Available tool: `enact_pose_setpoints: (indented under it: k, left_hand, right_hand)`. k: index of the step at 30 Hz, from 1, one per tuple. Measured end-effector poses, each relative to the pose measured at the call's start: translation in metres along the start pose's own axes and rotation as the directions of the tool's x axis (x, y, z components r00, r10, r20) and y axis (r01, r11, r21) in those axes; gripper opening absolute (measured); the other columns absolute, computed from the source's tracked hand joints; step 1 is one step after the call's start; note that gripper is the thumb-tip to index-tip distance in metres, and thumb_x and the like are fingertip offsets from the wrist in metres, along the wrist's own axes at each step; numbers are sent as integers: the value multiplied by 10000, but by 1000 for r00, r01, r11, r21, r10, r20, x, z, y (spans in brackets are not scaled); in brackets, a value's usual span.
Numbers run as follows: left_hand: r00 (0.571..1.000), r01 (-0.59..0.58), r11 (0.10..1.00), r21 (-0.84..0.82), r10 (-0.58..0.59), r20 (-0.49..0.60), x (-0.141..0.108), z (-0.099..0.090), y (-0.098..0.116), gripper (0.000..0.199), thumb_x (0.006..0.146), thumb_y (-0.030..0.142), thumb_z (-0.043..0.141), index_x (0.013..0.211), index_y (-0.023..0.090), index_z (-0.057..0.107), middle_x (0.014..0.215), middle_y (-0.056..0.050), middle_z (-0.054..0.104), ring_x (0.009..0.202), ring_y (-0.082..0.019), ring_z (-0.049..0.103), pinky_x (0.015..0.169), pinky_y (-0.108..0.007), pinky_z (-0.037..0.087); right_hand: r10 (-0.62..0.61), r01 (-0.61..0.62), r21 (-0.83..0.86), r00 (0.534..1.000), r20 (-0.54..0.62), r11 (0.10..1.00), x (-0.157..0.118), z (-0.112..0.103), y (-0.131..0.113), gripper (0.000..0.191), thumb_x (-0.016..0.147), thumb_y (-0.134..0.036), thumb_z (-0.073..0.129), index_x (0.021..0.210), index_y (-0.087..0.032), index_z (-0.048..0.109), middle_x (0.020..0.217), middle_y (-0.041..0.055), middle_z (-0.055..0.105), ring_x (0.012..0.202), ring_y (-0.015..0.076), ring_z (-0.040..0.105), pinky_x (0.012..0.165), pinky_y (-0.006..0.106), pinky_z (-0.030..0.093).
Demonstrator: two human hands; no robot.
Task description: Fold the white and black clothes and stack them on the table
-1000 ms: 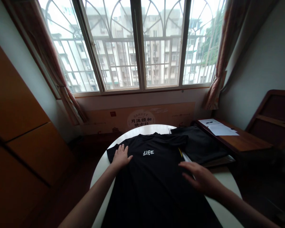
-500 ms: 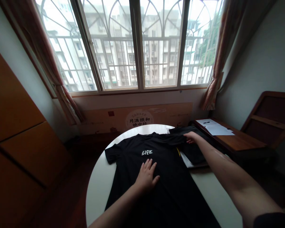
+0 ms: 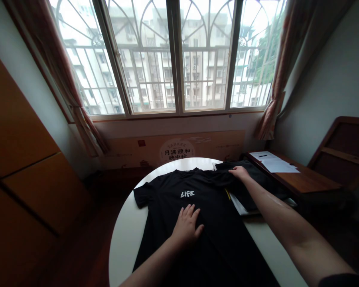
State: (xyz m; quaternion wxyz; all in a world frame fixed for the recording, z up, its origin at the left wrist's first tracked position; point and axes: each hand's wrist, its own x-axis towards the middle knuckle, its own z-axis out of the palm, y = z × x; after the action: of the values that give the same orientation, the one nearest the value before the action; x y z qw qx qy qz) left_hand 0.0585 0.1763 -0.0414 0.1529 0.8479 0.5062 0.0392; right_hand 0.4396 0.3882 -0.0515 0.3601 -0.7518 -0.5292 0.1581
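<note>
A black T-shirt (image 3: 209, 231) with a small white print on its chest lies spread over a white round table (image 3: 124, 235). Its collar points toward the window. My left hand (image 3: 187, 225) rests flat on the shirt just below the print, fingers spread. On the far right, my right hand (image 3: 240, 174) pinches the edge of the shirt's sleeve on that side. The other sleeve (image 3: 142, 194) lies stretched out near the table's left rim.
Beside the shirt, under my right forearm, sits a pile of dark folded cloth (image 3: 253, 191) with something white beneath. A wooden side table (image 3: 311, 179) holds paper sheets (image 3: 277, 163). A wooden chair (image 3: 344, 147) stands at right, an orange cabinet (image 3: 32, 187) at left.
My right hand has drawn slightly inward with the sleeve edge still pinched. My left hand stays flat on the shirt. The whole view has shifted a little.
</note>
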Motion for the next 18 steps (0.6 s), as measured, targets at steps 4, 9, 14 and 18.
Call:
enact_pose_setpoints:
  k: [4, 9, 14, 18]
  left_hand:
    - [1000, -2, 1000, -3, 2, -11, 1, 1, -1, 692, 960, 491, 498, 1567, 164, 433, 1676, -144, 317, 1577, -304, 213, 1293, -535, 130]
    - [1000, 3, 1000, -2, -3, -2, 1, 1, -1, 695, 958, 489, 494, 1569, 162, 431, 1675, -144, 319, 1577, -303, 214, 1294, -531, 127]
    - [1000, -1, 1000, -2, 1, -11, 1, 2, -2, 697, 950, 487, 506, 1565, 167, 438, 1670, -142, 335, 1573, -305, 228, 1293, -529, 132]
    - [1000, -5, 1000, -3, 5, -10, 2, 3, -3, 696, 952, 493, 503, 1566, 172, 439, 1673, -145, 326, 1574, -304, 227, 1291, -531, 131]
  right_hand:
    - [35, -22, 110, 992, -118, 994, -1, 2, 5, 264, 722, -294, 760, 929, -132, 766, 847, 119, 789, 755, 252, 754, 663, 306, 586]
    - [-74, 133, 235, 968, -241, 963, -16, 7, 5, 327, 775, -315, 671, 1029, -124, 746, 954, 117, 800, 893, 250, 758, 766, 311, 604]
    - [-116, 182, 223, 953, -280, 958, -38, 10, 7, 459, 827, -295, 596, 1243, -106, 645, 1209, 146, 743, 1107, 248, 712, 934, 338, 577]
    - [-45, 63, 84, 979, -200, 994, -53, 4, 14, 447, 776, -156, 606, 1220, -103, 606, 1073, 149, 751, 951, 251, 740, 838, 342, 588]
